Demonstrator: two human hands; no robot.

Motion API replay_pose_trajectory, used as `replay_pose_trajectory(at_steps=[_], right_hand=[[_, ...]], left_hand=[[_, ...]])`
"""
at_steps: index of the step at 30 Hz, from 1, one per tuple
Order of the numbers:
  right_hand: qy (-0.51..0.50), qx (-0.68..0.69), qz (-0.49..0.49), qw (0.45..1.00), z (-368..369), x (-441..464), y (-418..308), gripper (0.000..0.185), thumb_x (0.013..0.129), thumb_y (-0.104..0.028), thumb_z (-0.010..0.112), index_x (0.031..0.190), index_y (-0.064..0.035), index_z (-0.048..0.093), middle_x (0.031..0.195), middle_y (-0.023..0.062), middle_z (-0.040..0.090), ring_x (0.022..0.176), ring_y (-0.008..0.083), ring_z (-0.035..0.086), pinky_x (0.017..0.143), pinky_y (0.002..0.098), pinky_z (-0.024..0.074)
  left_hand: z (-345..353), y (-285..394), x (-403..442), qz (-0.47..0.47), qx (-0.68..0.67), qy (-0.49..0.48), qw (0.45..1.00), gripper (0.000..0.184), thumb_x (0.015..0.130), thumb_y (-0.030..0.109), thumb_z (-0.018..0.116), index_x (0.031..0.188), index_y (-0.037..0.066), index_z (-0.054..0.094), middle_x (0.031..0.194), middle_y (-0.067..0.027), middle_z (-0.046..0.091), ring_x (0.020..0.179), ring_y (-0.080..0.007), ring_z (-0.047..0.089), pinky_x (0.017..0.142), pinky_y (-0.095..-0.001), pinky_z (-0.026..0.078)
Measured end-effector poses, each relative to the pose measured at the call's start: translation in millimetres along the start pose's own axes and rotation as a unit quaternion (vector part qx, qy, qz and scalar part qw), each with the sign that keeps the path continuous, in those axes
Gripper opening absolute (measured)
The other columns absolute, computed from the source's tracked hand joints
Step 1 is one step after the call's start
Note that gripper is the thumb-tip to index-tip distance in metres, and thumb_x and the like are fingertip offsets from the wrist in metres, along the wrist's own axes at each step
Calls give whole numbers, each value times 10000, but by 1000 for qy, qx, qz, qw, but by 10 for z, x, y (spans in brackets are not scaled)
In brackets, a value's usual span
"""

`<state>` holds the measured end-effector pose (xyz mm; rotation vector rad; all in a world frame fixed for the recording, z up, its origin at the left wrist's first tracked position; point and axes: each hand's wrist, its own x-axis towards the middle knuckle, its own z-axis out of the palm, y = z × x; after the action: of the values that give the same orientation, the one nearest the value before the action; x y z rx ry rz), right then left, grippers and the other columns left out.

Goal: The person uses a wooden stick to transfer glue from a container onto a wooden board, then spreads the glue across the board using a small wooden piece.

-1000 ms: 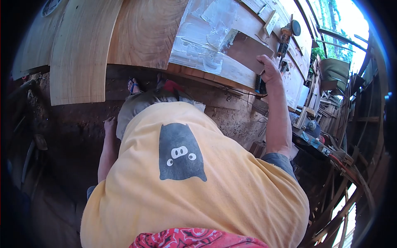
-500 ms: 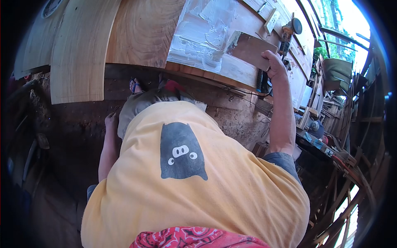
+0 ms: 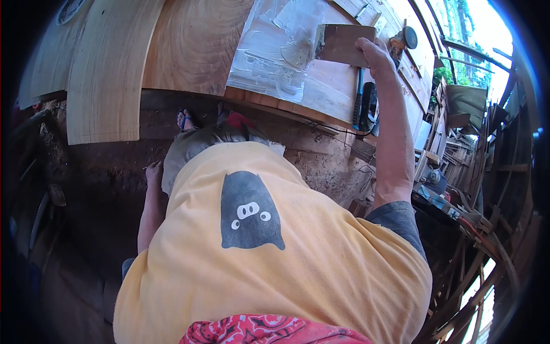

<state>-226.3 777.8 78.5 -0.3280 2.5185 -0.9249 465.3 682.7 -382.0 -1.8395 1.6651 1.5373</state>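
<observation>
My right hand (image 3: 375, 54) is closed on the right end of a flat brown rectangular sheet (image 3: 345, 45). The sheet's left edge carries pale paste and lies over a board coated with streaky white paste (image 3: 275, 54). Bare pinkish wood shows below the sheet. Down by my left thigh hangs my left hand (image 3: 153, 171), small and dark in the view; its finger positions are hard to make out.
An angle grinder (image 3: 403, 41) lies right of the sheet, and a black and blue tool (image 3: 365, 106) sits by the table edge. Thin wood panels (image 3: 109, 74) overhang at left. Scrap wood (image 3: 458, 155) is stacked at right.
The sheet in my right hand has moved up, away from my body, and turned to lie more level. More of the black and blue tool shows. My left hand has barely moved.
</observation>
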Motion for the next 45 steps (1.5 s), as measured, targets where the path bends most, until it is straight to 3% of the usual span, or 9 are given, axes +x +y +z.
replay_pose_trajectory(at_steps=[5, 9, 15, 17, 22, 30, 36, 42, 45], right_hand=[[-145, -159, -30, 976, 86, -123, -208, 494, 789, -284, 717, 1121, 72, 638, 1004, 115, 669, 926, 202, 647, 830, 311, 514], [-22, -112, -72, 991, -15, -31, -434, 477, 825, -292, 694, 1156, 50, 650, 1025, 143, 692, 923, 222, 659, 867, 336, 514], [-66, -392, -372, 839, 279, 603, -333, 322, 914, -300, 643, 1134, -67, 643, 990, 159, 696, 935, 250, 679, 806, 370, 523], [-111, -400, -438, 797, 555, 149, -443, 185, 873, -211, 663, 917, -53, 578, 873, 169, 600, 845, 345, 640, 747, 461, 506], [-271, -470, -380, 749, 696, -1059, -615, 229, 869, -153, 634, 1021, -4, 548, 1025, 186, 589, 975, 366, 640, 867, 457, 513], [-58, -426, -407, 806, 492, 96, -710, 158, 879, -132, 604, 993, -50, 530, 958, 193, 585, 911, 425, 619, 815, 498, 498], [-139, -483, -407, 763, 941, 149, -809, 236, 870, -189, 611, 1029, -23, 563, 1070, 202, 612, 992, 393, 646, 883, 508, 506], [-305, -424, -428, 738, 668, -668, -786, 275, 793, -128, 687, 972, -10, 513, 998, 194, 588, 900, 397, 629, 794, 491, 500], [-268, -427, -366, 782, 464, -453, -956, 246, 813, -129, 670, 985, -18, 534, 972, 195, 600, 911, 399, 630, 797, 487, 495]], left_hand=[[-29, 327, -200, -23, 22, -9, 999, 426, 920, 327, 666, 1200, 9, 719, 1111, -175, 749, 1032, -257, 709, 911, -350, 529], [94, 76, -50, -10, 4, -11, 1000, 419, 920, 327, 673, 1196, 16, 722, 1127, -175, 746, 1063, -259, 704, 929, -349, 524], [94, 195, -132, -10, -37, -8, 999, 431, 914, 320, 665, 1204, 5, 714, 1155, -197, 733, 1094, -279, 700, 945, -365, 522], [93, 274, -234, -18, -33, 0, 999, 432, 916, 325, 662, 1199, 3, 716, 1158, -199, 732, 1094, -283, 700, 949, -365, 521], [273, -43, -189, -29, -28, -6, 999, 439, 914, 348, 672, 1185, 7, 727, 1141, -187, 741, 1076, -275, 703, 949, -357, 517], [445, -103, -124, -24, -102, -23, 994, 442, 908, 353, 676, 1180, 9, 730, 1109, -198, 745, 1047, -255, 710, 921, -353, 523], [176, 668, -547, -67, -79, 32, 994, 415, 894, 303, 675, 1177, 4, 729, 1087, -180, 754, 1045, -246, 711, 912, -352, 527], [565, -59, -339, -61, -41, 36, 997, 417, 901, 324, 689, 1176, 14, 729, 1108, -183, 749, 1047, -279, 719, 927, -362, 535], [618, -59, -429, -67, -53, 9, 996, 420, 910, 342, 688, 1178, 20, 731, 1131, -182, 744, 1055, -283, 716, 941, -362, 530]])
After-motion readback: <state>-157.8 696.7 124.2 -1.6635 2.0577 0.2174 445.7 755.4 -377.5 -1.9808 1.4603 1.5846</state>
